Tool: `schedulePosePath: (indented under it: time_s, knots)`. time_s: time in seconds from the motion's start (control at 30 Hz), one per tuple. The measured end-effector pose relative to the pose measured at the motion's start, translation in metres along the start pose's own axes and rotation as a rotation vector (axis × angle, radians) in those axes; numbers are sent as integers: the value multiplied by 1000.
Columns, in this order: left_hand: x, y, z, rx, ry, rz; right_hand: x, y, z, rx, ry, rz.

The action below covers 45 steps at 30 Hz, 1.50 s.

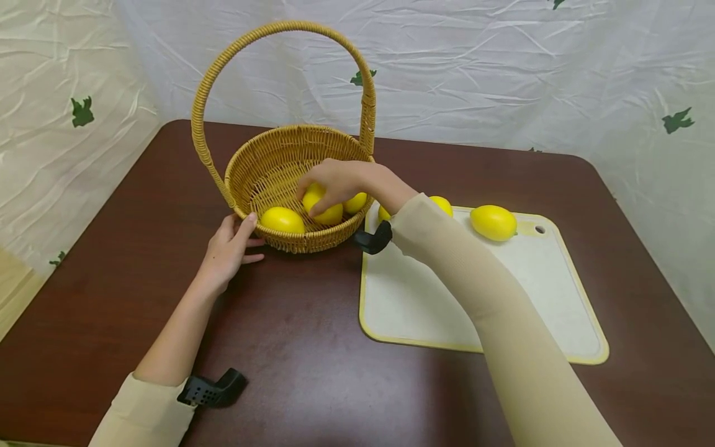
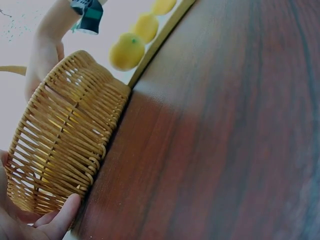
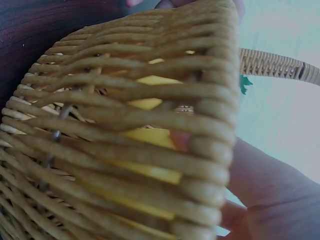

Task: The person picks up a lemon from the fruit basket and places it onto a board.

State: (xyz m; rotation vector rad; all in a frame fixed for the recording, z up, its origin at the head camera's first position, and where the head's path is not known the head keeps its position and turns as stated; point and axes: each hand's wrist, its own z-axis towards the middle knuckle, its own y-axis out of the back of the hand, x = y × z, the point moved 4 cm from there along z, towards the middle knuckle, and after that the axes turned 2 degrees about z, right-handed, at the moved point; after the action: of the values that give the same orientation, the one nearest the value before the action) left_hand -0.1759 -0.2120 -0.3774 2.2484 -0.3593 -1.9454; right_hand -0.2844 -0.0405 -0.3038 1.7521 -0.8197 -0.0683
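Note:
A round wicker basket (image 1: 298, 242) with a tall arched handle stands on the table, with three yellow lemons inside. My right hand (image 1: 339, 179) reaches over its rim and grips the middle lemon (image 1: 326, 213), thumb on the near side and fingers over the far side. One lemon (image 1: 282, 220) lies to the left of it, another (image 1: 355, 203) to the right. At the basket's front left, my left hand (image 1: 223, 253) holds the rim, thumb on top and fingers against the outer wall. In the right wrist view, the wicker wall (image 3: 125, 115) hides most of the gripped lemon.
A white cutting board (image 1: 424, 304) with a yellow edge lies to the right of the basket. Three lemons rest along its far side, including one (image 1: 494, 223) near the hanging hole; my right forearm partly covers the others. A white curtain (image 1: 475, 74) hangs behind the dark table (image 1: 313, 347).

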Motion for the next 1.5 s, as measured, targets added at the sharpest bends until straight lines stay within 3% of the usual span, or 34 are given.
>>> schedulePosePath:
  time_s: [0.73,1.13,1.5]
  knots:
    - [-3,-5,-1,13,-1,1,10,3,-46,-498,240,20]
    - [-3,-4,-4,21,15,-1,18,-12,-71,-754,381,54]
    - [-3,-3,-6,26,3,-1,20,-20,-98,-906,372,35]
